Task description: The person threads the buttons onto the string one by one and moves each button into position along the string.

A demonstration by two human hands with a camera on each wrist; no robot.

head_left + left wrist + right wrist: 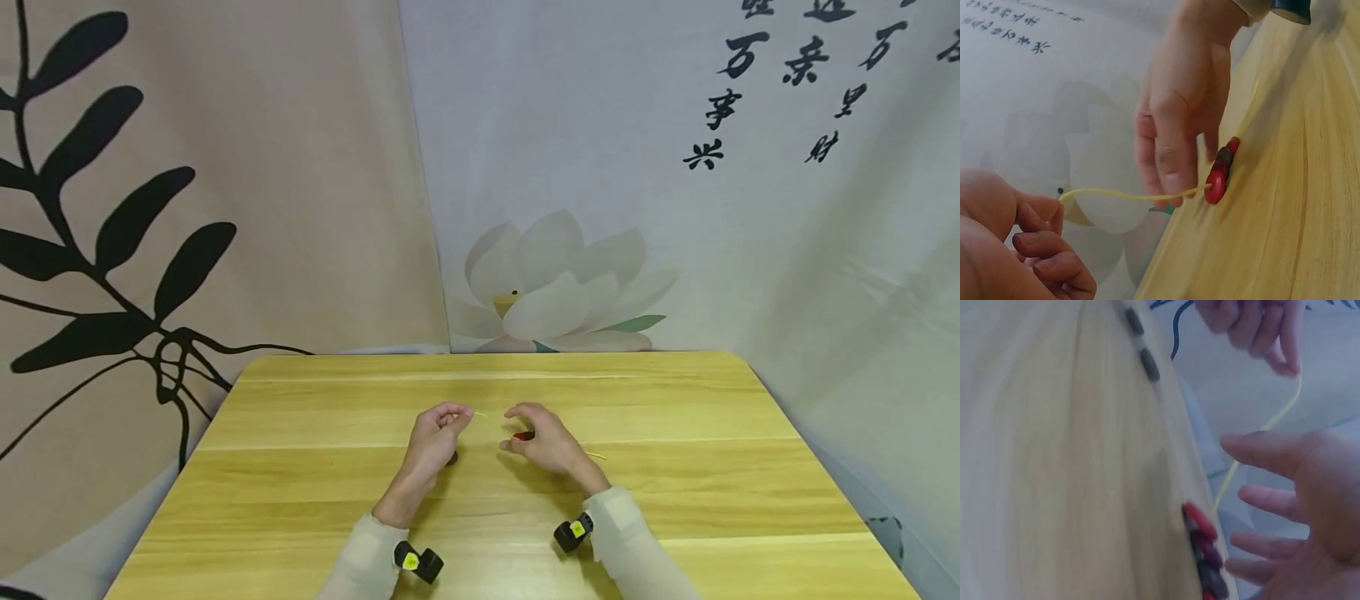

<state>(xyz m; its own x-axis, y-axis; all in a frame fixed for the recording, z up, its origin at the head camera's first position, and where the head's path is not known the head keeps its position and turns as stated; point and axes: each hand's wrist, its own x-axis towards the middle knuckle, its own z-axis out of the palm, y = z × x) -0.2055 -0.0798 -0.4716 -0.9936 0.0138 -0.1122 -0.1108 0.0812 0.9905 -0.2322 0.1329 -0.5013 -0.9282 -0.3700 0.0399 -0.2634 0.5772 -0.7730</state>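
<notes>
Between the thumb and forefinger of my left hand (435, 440) is pinched one end of a thin yellow string (1129, 196). It runs slackly across to a red bead (1215, 187) and enters its hole. Behind that bead, darker beads (1223, 162) and another red bead (1233, 145) line up in a row on the table. My right hand (553, 443) hovers beside this row, its fingers spread and relaxed, thumb near the string in the right wrist view. The string's other end (597, 456) shows beyond my right wrist.
Two dark beads (1150, 365) lie apart on the wooden table (675, 500), near my left hand. Each sleeve carries a small black wrist camera (573, 532). A printed cloth backdrop (337, 208) hangs behind the table's far edge.
</notes>
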